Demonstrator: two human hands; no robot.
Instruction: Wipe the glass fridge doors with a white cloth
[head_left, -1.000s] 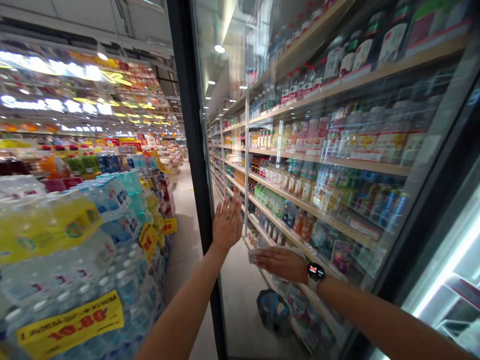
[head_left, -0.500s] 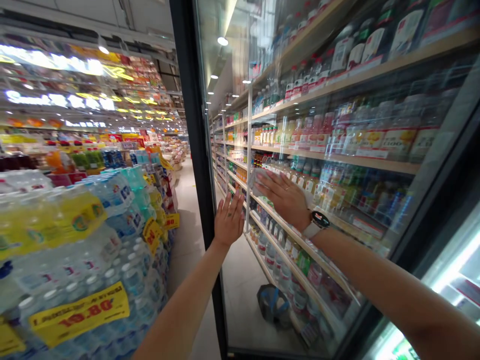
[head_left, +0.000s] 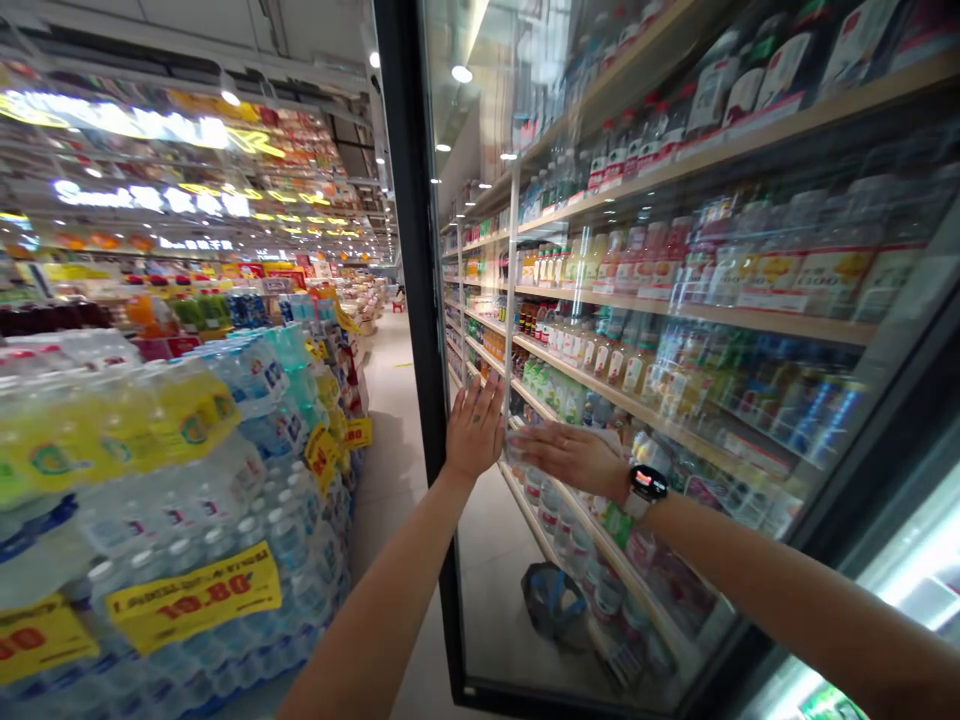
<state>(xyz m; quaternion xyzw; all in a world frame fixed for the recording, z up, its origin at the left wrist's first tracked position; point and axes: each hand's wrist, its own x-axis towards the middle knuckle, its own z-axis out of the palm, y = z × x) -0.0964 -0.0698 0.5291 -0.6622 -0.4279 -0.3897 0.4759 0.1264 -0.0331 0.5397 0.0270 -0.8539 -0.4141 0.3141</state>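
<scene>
A glass cooler door [head_left: 491,640] with a black frame stands swung open in front of me. My left hand [head_left: 475,430] lies flat near the door's left edge, fingers stretched upward, holding nothing. Just to its right, my right hand [head_left: 571,458] presses a pale, thin cloth [head_left: 606,438] against the glass. Its fingers point left and almost reach the left hand. Most of the cloth is hidden under the palm, with whitish edges showing around it. A watch [head_left: 648,483] is on the right wrist.
Through and in the glass show shelves [head_left: 570,295] of bottled drinks and a dark basket-like object [head_left: 553,603] low down. Stacked water bottles [head_left: 289,540] with yellow price signs [head_left: 196,598] stand at left, beside an aisle floor [head_left: 391,420]. The lit cooler interior [head_left: 911,560] is at right.
My right hand has slid down the glass with the cloth and turned more level, coming close to the left hand. The left hand keeps its place on the door; the view has shifted slightly.
</scene>
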